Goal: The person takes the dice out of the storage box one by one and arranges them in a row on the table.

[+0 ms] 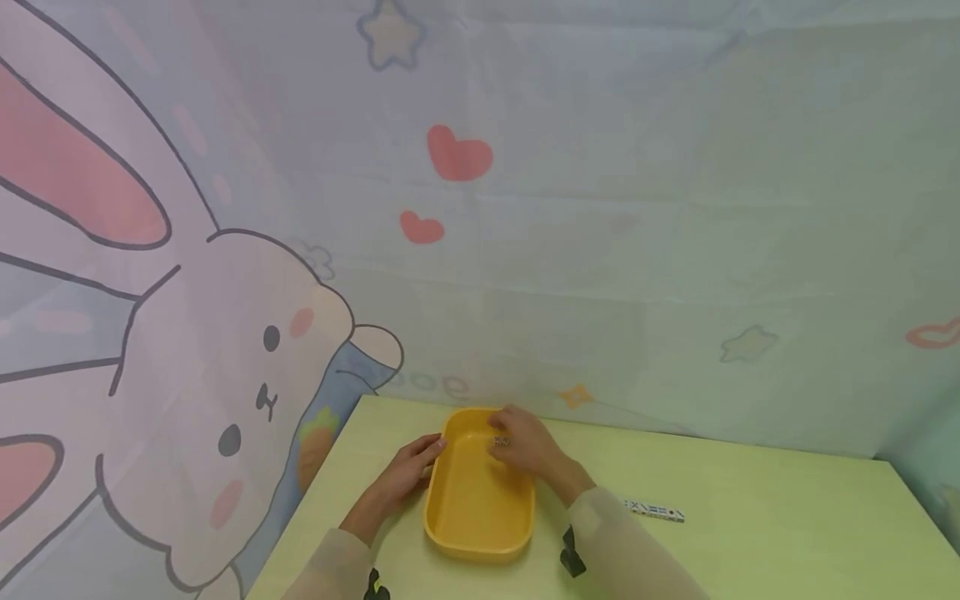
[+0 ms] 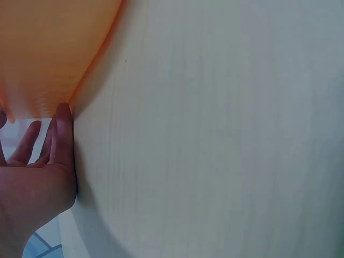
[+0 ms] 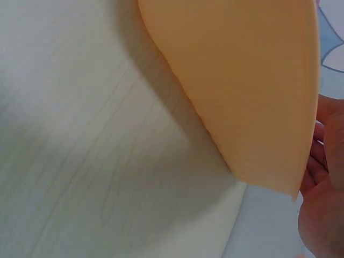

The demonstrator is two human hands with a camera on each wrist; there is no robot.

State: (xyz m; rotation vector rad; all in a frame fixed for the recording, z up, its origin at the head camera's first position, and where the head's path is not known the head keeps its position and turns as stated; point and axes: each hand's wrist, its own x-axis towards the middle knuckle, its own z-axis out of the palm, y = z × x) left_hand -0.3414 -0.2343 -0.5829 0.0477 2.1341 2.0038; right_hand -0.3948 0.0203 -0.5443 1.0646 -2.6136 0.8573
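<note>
A yellow tray (image 1: 480, 508) with raised walls lies on the table, its long side pointing away from me. At its left wall, my left hand (image 1: 405, 473) touches the rim with fairly straight fingers; in the left wrist view a fingertip meets the orange-looking wall (image 2: 54, 64). My right hand (image 1: 528, 446) reaches over the right wall, near the far end. It pinches a small piece with a dark-and-white pattern (image 1: 502, 442), mostly hidden by the fingers. The right wrist view shows that hand (image 3: 325, 188) behind the tray's wall (image 3: 242, 91), with the piece out of sight.
A narrow strip with a blue, black and white pattern (image 1: 656, 511) lies on the pale table (image 1: 765, 533), right of the tray by my right sleeve. Behind the table's far edge hangs a cloth backdrop (image 1: 637, 250) printed with a rabbit, hearts and stars.
</note>
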